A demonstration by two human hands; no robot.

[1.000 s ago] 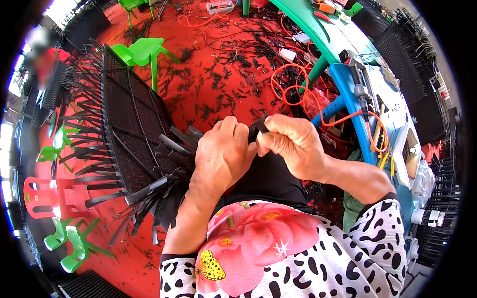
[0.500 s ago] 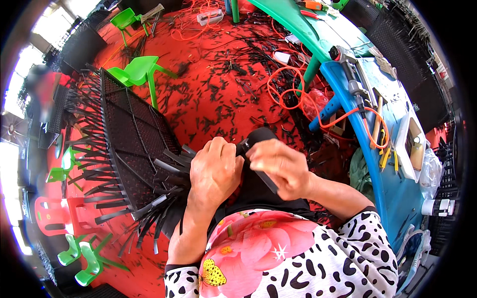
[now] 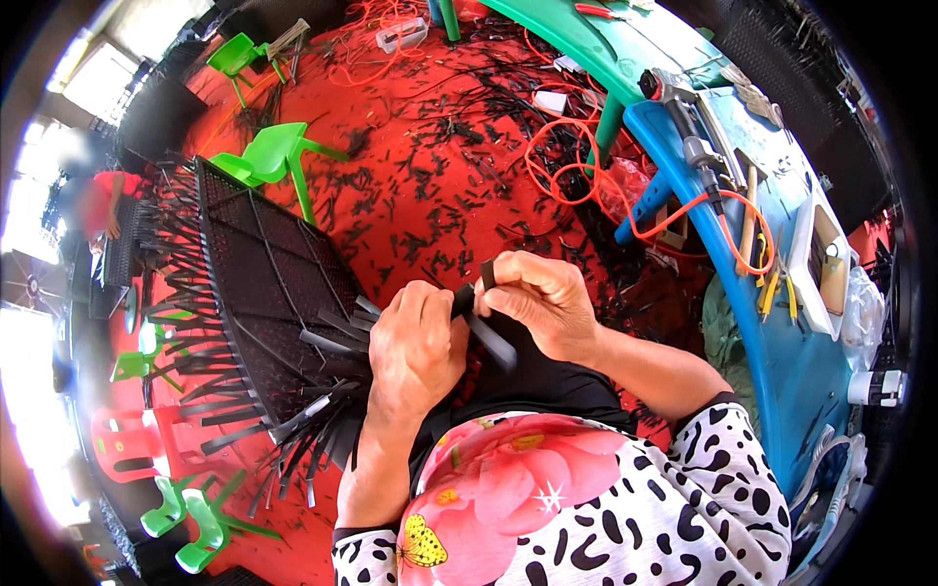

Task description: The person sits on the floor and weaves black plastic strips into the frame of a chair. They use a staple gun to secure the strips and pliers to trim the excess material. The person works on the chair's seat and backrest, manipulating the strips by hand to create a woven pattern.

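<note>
A large black woven panel [image 3: 269,264] leans at my left side, with many loose flat strip ends fringing its edge. My left hand [image 3: 418,342] is closed around black strip at the panel's near end, over my lap. Just right of it, my right hand [image 3: 540,305] pinches a flat black strip [image 3: 488,276] between thumb and fingers, its short end standing up. A blurred length of strip [image 3: 496,346] hangs below the fingertips. What lies inside the left fist is hidden.
Cut black scraps litter the red floor [image 3: 391,137]. A blue table [image 3: 772,352] on the right bears a power tool [image 3: 689,137], an orange hose, pliers [image 3: 769,293] and a white tray [image 3: 803,269]. Green chairs [image 3: 274,151] and a red chair [image 3: 127,444] stand leftward. Another person [image 3: 107,200] sits far left.
My right hand has turned so that its fingertips point toward the left hand, and the strip's end now sticks up between them. My left hand keeps its grip. The whole view has shifted slightly.
</note>
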